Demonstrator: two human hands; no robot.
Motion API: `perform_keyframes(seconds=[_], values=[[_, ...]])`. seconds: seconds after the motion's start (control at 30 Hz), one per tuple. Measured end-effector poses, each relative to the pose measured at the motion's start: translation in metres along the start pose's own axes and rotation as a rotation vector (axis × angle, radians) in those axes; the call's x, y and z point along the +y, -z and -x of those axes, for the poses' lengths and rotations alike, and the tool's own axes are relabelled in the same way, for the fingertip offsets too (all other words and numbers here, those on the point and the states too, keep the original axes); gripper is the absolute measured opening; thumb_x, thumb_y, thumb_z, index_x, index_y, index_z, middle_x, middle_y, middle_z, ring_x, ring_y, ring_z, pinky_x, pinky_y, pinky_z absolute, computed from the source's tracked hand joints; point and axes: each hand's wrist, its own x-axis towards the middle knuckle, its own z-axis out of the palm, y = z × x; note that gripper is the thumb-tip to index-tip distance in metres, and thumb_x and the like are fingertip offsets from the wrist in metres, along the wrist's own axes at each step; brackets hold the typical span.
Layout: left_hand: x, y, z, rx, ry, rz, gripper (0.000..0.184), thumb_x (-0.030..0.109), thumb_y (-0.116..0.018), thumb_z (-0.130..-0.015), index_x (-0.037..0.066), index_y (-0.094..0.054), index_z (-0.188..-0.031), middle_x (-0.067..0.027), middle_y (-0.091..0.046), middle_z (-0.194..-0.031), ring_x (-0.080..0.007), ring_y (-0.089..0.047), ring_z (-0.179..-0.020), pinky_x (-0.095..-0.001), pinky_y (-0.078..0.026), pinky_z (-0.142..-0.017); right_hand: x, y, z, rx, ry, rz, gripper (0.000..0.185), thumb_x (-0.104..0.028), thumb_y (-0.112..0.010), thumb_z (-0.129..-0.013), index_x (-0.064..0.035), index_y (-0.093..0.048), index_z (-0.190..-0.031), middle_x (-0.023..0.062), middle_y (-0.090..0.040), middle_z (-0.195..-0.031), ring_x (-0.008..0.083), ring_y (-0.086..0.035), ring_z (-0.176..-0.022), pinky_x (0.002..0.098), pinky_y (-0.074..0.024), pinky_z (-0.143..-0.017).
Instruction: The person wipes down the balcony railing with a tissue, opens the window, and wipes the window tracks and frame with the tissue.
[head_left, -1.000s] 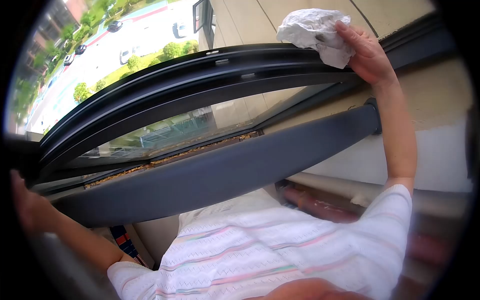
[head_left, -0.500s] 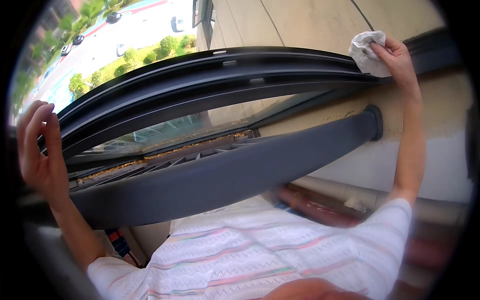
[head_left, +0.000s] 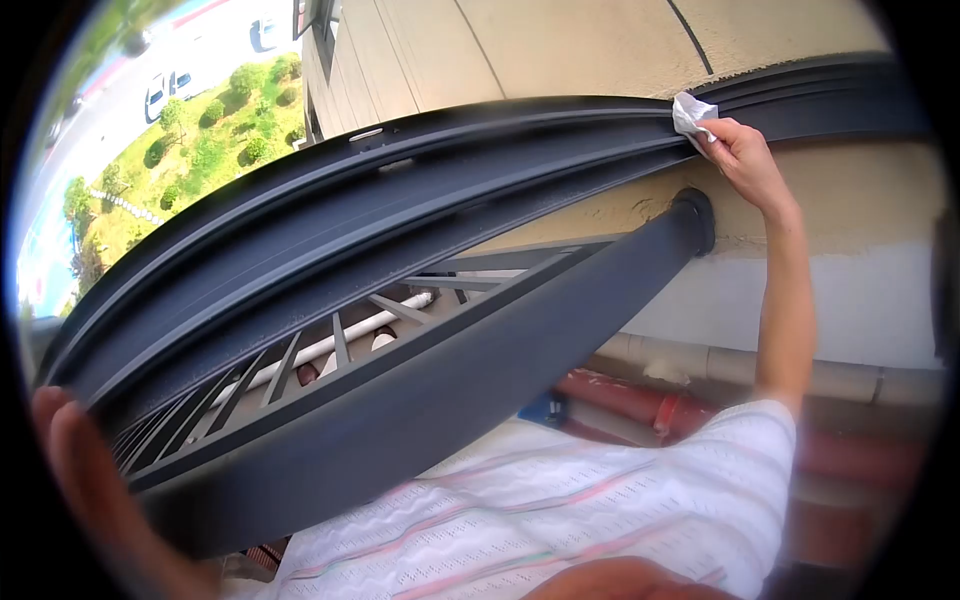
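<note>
My right hand [head_left: 738,155] pinches a crumpled white cloth [head_left: 692,116], which touches the dark window track [head_left: 420,190] near its right end, by the corner with the side frame. Only part of the cloth shows past my fingers. At the far left edge, my left hand [head_left: 75,450] is partly blurred, its fingers raised beside the left end of the track; whether it touches the frame I cannot tell.
A thick dark handrail [head_left: 400,430] crosses below the track, with slanted metal bars [head_left: 340,340] between them. Beige wall [head_left: 560,50] rises behind. Red pipes [head_left: 640,400] lie at lower right. Outside, far below, are greenery [head_left: 215,120] and parked cars.
The cloth and my right hand have come down onto the track's corner. My left hand has dropped lower at the left. The view has shifted, showing more of the track and the bars.
</note>
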Motion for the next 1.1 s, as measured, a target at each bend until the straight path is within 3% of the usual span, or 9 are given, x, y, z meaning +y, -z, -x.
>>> perform_keyframes(seconds=[0.07,0.2,0.33,0.47,0.67,0.97,1.0,1.1], values=[[-0.027,0.008,0.014,0.007,0.079,0.004,0.032,0.0,-0.051,-0.087,0.0,-0.052,-0.118,-0.014,-0.051,-0.123,-0.0207,-0.047,-0.116,-0.0278,-0.037,-0.099,0.007,-0.003,-0.004,-0.034,0.052,0.017,0.023,-0.006,-0.052,-0.083,-0.0052,-0.061,-0.104,0.0134,-0.062,-0.098,0.0256,-0.058,-0.086,0.0311,-0.0445,-0.079],[-0.005,-0.007,-0.006,0.035,-0.005,-0.077,0.032,0.0,-0.051,-0.086,0.0,-0.051,-0.118,-0.0149,-0.051,-0.122,-0.0213,-0.048,-0.115,-0.028,-0.038,-0.098,0.025,0.001,-0.005,0.139,0.054,0.049,0.021,-0.007,-0.052,-0.082,-0.0034,-0.062,-0.1,0.0102,-0.061,-0.101,0.0264,-0.057,-0.092,0.0326,-0.0448,-0.081],[0.0,-0.013,-0.024,0.032,-0.055,-0.106,0.032,-0.001,-0.051,-0.086,-0.001,-0.051,-0.118,-0.0158,-0.051,-0.122,-0.0218,-0.048,-0.114,-0.0282,-0.038,-0.098,0.019,0.007,-0.005,0.308,0.225,0.504,0.011,-0.007,-0.056,-0.077,-0.0035,-0.061,-0.086,0.0043,-0.06,-0.089,0.0247,-0.053,-0.084,0.0349,-0.045,-0.072],[0.009,-0.02,-0.032,0.015,-0.085,-0.119,0.032,-0.001,-0.052,-0.085,-0.002,-0.051,-0.118,-0.0167,-0.051,-0.121,-0.0224,-0.049,-0.114,-0.0284,-0.039,-0.097,0.013,-0.009,0.005,0.154,0.205,0.555,0.004,-0.004,-0.055,-0.073,-0.0053,-0.058,-0.075,0.0026,-0.054,-0.079,0.0224,-0.05,-0.078,0.0342,-0.0394,-0.067],[0.019,-0.01,-0.03,-0.026,-0.134,-0.132,0.033,-0.001,-0.052,-0.085,-0.003,-0.05,-0.117,-0.018,-0.051,-0.12,-0.0233,-0.05,-0.112,-0.0287,-0.04,-0.095,-0.013,0.001,0.005,-0.164,0.05,0.56,0.008,0.0,-0.053,-0.067,-0.0016,-0.057,-0.074,0.0059,-0.05,-0.083,0.0226,-0.047,-0.085,0.0341,-0.0377,-0.072],[0.033,0.009,-0.02,-0.057,-0.207,-0.111,0.034,-0.001,-0.053,-0.084,-0.005,-0.05,-0.117,-0.02,-0.051,-0.119,-0.0246,-0.051,-0.11,-0.0291,-0.041,-0.093,-0.099,0.001,0.007,-0.31,0.224,0.578,0.01,-0.002,-0.055,-0.059,0.0026,-0.058,-0.067,0.0145,-0.05,-0.084,0.0282,-0.05,-0.086,0.0368,-0.0437,-0.073],[0.035,0.011,-0.019,-0.064,-0.22,-0.107,0.034,-0.001,-0.053,-0.084,-0.005,-0.05,-0.117,-0.0203,-0.051,-0.118,-0.0248,-0.051,-0.11,-0.0292,-0.041,-0.093,-0.109,-0.001,0.009,-0.261,0.312,0.583,0.009,-0.002,-0.055,-0.058,0.0038,-0.057,-0.064,0.0175,-0.054,-0.078,0.031,-0.053,-0.08,0.0389,-0.0466,-0.069],[0.04,0.017,-0.015,-0.082,-0.257,-0.092,0.034,-0.001,-0.054,-0.083,-0.006,-0.049,-0.117,-0.0209,-0.051,-0.118,-0.0252,-0.051,-0.11,-0.0293,-0.041,-0.092,-0.127,-0.003,0.007,-0.345,0.315,0.665,0.008,-0.003,-0.055,-0.058,0.0048,-0.056,-0.06,0.0193,-0.056,-0.07,0.0329,-0.056,-0.073,0.0395,-0.0471,-0.065]])
